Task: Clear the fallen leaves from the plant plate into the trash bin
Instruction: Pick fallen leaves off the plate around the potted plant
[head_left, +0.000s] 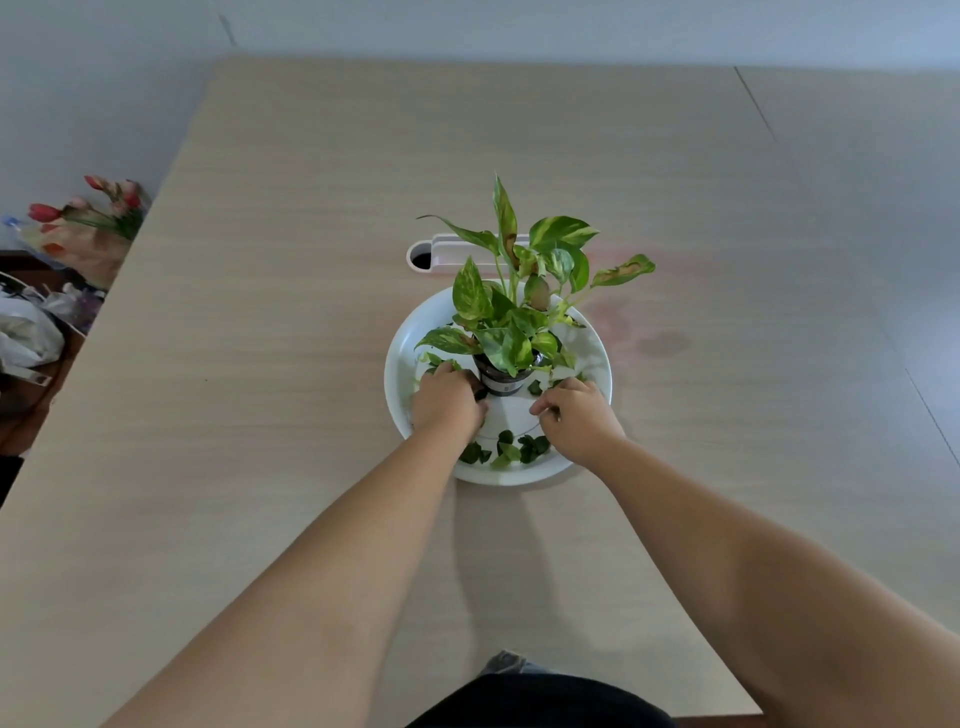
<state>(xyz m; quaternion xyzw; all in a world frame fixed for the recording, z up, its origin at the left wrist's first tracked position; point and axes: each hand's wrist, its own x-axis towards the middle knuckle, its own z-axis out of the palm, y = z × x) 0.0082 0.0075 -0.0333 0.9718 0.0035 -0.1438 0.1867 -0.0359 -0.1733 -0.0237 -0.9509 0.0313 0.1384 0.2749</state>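
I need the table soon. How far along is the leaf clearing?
Nothing looks done: leaves still litter the plate. Both hands, left and right, are gathering beside the pot. Left: carrying everything to a bin, none in view.

arms bare, no sleeves | no rings/watch | dark garment at btm edge

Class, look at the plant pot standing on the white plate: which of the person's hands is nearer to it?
Left. The left hand touches the pot at its left side; the right hand rests on the plate, apart from the pot.
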